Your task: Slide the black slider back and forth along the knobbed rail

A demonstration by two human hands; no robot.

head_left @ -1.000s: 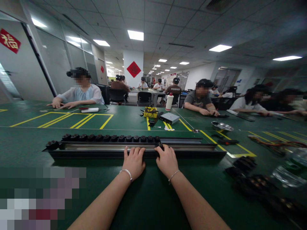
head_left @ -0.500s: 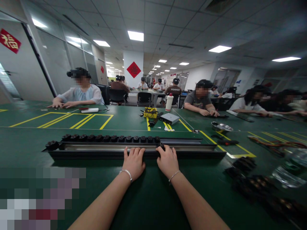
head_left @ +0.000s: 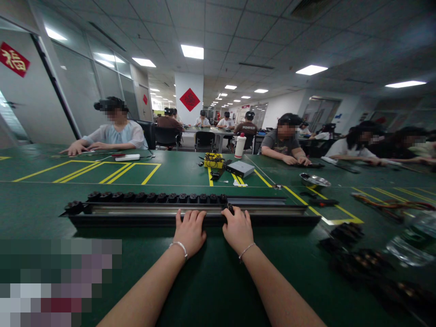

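A long black tray lies crosswise on the green surface, directly in front of the person. In its far channel stands a row of black round parts, side by side, from the left end to about the middle; to the right of them, the grey inside of the channel is visible. One more black part sits at the left end of the tray.

The left grip is loosely bent, with the fingers over the near wall of the tray; whether it presses or holds this wall, I cannot tell. The right grip is nearly closed: thumb and first finger are at a small black part, which they hold above the tray, just in front of the last part of the row.

Behind the tray, a yellow box carries black cables, near a grey box and a white flask. Farther right is a metal bowl; its content is not clear to me. At the right edge, a clear bottle is blurred, beside dark parts.
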